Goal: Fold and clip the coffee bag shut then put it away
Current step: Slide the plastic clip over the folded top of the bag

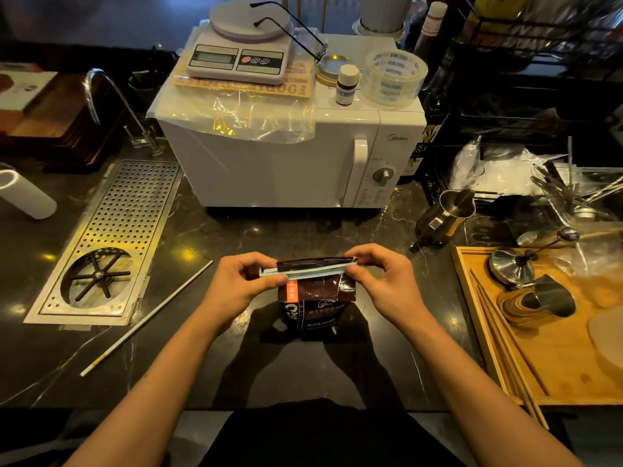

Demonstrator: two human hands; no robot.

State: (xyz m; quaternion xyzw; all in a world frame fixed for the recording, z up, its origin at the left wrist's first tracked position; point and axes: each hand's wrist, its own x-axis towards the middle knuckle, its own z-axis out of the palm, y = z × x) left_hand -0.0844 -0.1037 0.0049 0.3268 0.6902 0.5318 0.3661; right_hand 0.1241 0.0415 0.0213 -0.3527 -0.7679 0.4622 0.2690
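A dark brown coffee bag (315, 310) with an orange label stands upright on the black counter, straight in front of me. Its top is folded over, and a long pale green clip (305, 272) lies across the fold. My left hand (241, 281) pinches the clip's left end against the bag. My right hand (377, 278) pinches the clip's right end with thumb and fingers. Whether the clip is snapped closed is hidden by my fingers.
A white microwave (286, 156) stands behind the bag, with a kitchen scale (239, 52) and tape roll (392, 77) on top. A perforated steel drain tray (111, 237) lies left, beside a thin white stick (145, 318). A wooden tray (553, 345) with metal tools sits right.
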